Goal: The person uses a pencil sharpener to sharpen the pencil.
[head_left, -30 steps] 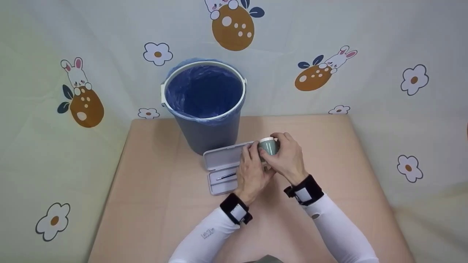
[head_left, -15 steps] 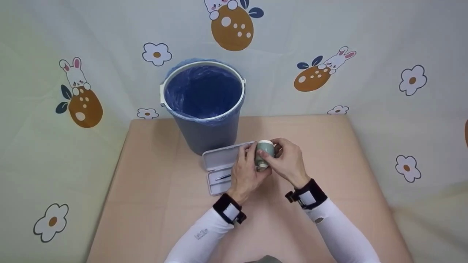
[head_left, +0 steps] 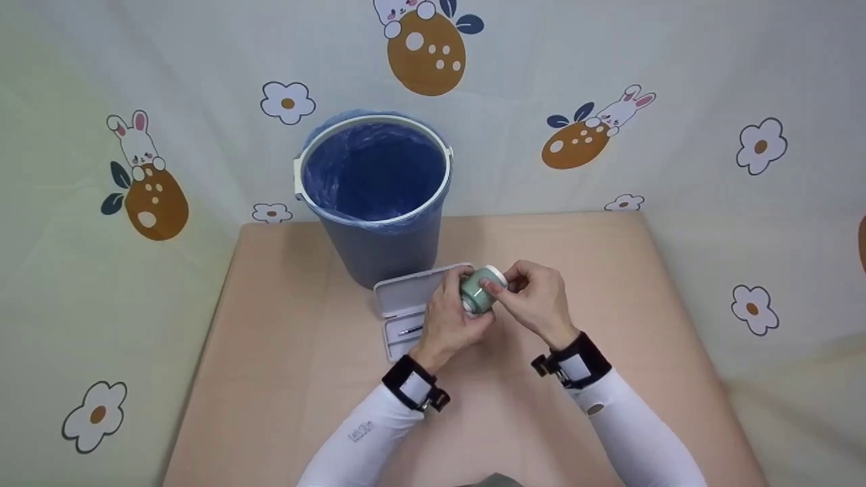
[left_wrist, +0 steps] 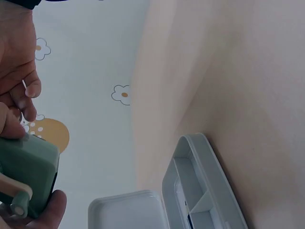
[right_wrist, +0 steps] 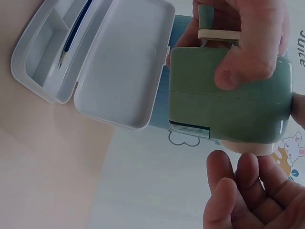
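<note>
A green pencil sharpener (head_left: 477, 292) with a cream crank arm and a green knob (right_wrist: 206, 16) is held above the table between both hands. My left hand (head_left: 443, 328) grips its crank side; in the right wrist view the left thumb (right_wrist: 238, 71) presses on the green body. My right hand (head_left: 544, 304) pinches the sharpener near its white end, its other fingers curled loosely beside it. Just behind the left hand lies a pale grey pencil case (head_left: 408, 295), lid raised. Inside its divided tray rests a slim dark blue pen or pencil (right_wrist: 77, 28).
A tall blue-grey bin (head_left: 385, 253) with a blue bag liner stands behind the pencil case, close to its lid. The peach-covered table (head_left: 284, 379) meets a patterned cloth wall (head_left: 514, 101) at the back.
The sharpener has tipped, so its white end, earlier facing up, points to the upper right. My left hand has moved slightly left, showing more of the sharpener. The case and bin stay put.
</note>
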Motion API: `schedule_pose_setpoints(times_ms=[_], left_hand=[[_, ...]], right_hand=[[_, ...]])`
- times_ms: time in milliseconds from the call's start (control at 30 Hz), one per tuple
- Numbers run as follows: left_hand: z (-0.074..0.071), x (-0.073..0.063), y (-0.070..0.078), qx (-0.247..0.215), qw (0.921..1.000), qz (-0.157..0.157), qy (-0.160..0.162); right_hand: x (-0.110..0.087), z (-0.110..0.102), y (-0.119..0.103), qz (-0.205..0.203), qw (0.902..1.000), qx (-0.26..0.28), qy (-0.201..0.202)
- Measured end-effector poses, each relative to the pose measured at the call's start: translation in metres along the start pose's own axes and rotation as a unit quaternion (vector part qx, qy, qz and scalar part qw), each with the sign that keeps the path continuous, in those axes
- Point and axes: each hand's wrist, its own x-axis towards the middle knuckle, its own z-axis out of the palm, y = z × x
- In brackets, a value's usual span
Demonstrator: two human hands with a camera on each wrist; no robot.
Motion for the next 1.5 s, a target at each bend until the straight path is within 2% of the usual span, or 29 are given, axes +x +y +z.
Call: schedule_pose_setpoints(times_ms=[200,333,500,600,733,1000,1267,1400,1500], left_hand=[[-0.011,0.005,-0.005,-0.037,0.9984,0.003,-0.042],[-0.019,0.007,-0.006,-0.081,0.9944,-0.018,-0.065],[-0.025,0.007,-0.006,-0.178,0.9771,-0.062,-0.098],[-0.028,0.007,-0.006,-0.208,0.9693,-0.075,-0.108],[-0.032,0.008,-0.007,-0.210,0.9676,-0.069,-0.123],[-0.038,0.008,-0.008,-0.223,0.9588,-0.068,-0.163],[-0.037,0.009,-0.010,-0.207,0.9609,-0.055,-0.175],[-0.036,0.010,-0.010,-0.215,0.9585,-0.059,-0.178],[-0.035,0.010,-0.009,-0.209,0.9596,-0.054,-0.181]], right_hand=[[-0.001,-0.001,0.007,0.002,0.9998,0.011,-0.018],[-0.001,-0.002,0.011,-0.014,0.9988,0.030,-0.037],[-0.004,-0.002,0.020,-0.010,0.9945,0.076,-0.071],[-0.007,-0.001,0.024,-0.001,0.9885,0.100,-0.113],[-0.009,0.002,0.028,-0.007,0.9810,0.113,-0.158],[-0.010,0.001,0.029,-0.014,0.9762,0.116,-0.183],[-0.011,0.000,0.032,-0.041,0.9764,0.100,-0.187],[-0.010,-0.001,0.033,-0.041,0.9754,0.106,-0.189],[-0.010,-0.002,0.035,-0.033,0.9740,0.115,-0.192]])
